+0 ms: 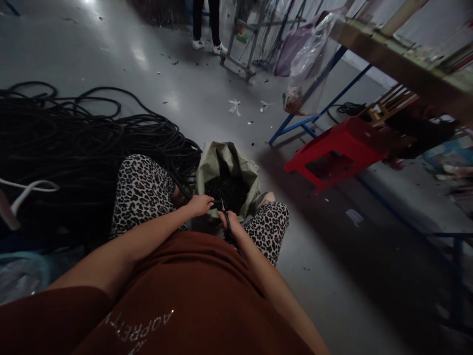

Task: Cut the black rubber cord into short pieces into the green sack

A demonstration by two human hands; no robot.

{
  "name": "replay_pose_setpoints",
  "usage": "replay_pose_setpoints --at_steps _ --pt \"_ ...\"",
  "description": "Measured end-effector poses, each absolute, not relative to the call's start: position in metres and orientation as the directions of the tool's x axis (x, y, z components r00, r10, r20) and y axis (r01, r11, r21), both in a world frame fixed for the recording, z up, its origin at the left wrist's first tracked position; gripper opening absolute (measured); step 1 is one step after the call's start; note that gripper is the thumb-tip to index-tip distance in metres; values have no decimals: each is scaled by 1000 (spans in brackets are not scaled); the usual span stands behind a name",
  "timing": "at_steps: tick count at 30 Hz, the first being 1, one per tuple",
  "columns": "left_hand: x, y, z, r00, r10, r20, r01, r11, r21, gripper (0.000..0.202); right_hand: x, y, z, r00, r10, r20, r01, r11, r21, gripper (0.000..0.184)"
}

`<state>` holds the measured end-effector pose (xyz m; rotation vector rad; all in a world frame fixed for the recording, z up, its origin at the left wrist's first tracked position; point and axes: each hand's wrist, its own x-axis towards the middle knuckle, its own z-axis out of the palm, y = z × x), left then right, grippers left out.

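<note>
I sit with an open green woven sack between my knees, its inside dark with small black pieces. My left hand is closed at the sack's near rim, pinching the end of a black cable. My right hand is closed round the handles of a pair of scissors, whose blades point up toward the left hand's fingertips. A thick black cable runs from the big pile over my left knee toward my hands.
A large tangle of black cable fills the floor at left. A red plastic stool lies at right beside a blue-legged workbench with a hanging plastic bag. Another person's legs stand far back by a metal cart.
</note>
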<state>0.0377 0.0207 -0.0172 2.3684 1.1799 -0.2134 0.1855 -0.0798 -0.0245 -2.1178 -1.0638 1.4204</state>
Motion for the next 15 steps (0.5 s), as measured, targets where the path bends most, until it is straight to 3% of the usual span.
replay_pose_setpoints --at_steps 7,15 --pt "39 20 -16 629 692 -356 777 -546 313 32 186 -79 -26 196 750 -631 434 -644 -630 31" --pt "38 20 -14 610 704 -364 792 -539 287 33 185 -80 -30 196 727 -658 373 -676 -636 25"
